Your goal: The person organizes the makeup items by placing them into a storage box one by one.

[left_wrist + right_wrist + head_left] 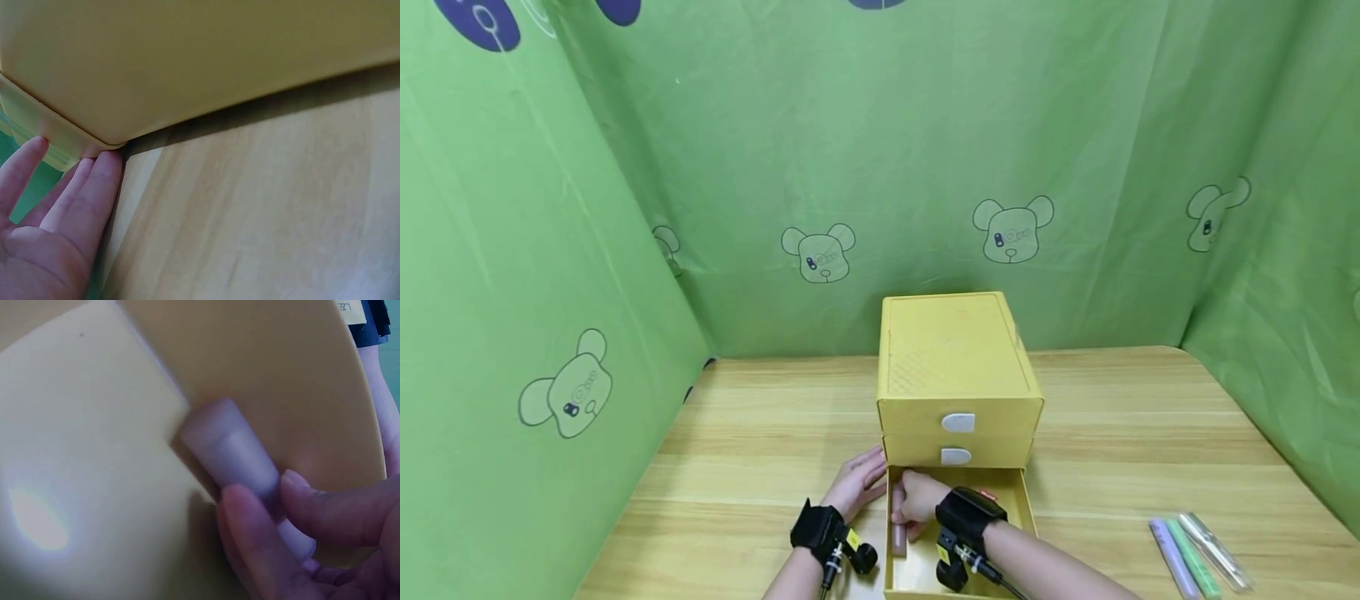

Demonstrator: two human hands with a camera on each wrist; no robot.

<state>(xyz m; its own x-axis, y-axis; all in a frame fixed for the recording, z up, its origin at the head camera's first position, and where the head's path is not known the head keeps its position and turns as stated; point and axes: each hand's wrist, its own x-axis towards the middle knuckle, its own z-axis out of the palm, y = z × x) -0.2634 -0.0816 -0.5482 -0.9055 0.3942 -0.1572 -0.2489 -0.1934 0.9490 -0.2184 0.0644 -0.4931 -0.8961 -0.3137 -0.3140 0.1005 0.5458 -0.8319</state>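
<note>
Inside the pulled-out bottom drawer (917,577), along its left wall: mauve cylinder (898,537), lying lengthwise. Right hand (922,498) pinches it between thumb and fingers. Left hand (856,486) outside, fingers straight, partly spread, tips touching the yellow drawer unit (958,346). Small red object (988,494) in the drawer, near the right wrist. Tabletop (760,467), right side: purple, green and clear pen-like sticks (1193,558), well apart from the unit. Green cloth (917,150) behind, bear-head prints.
</note>
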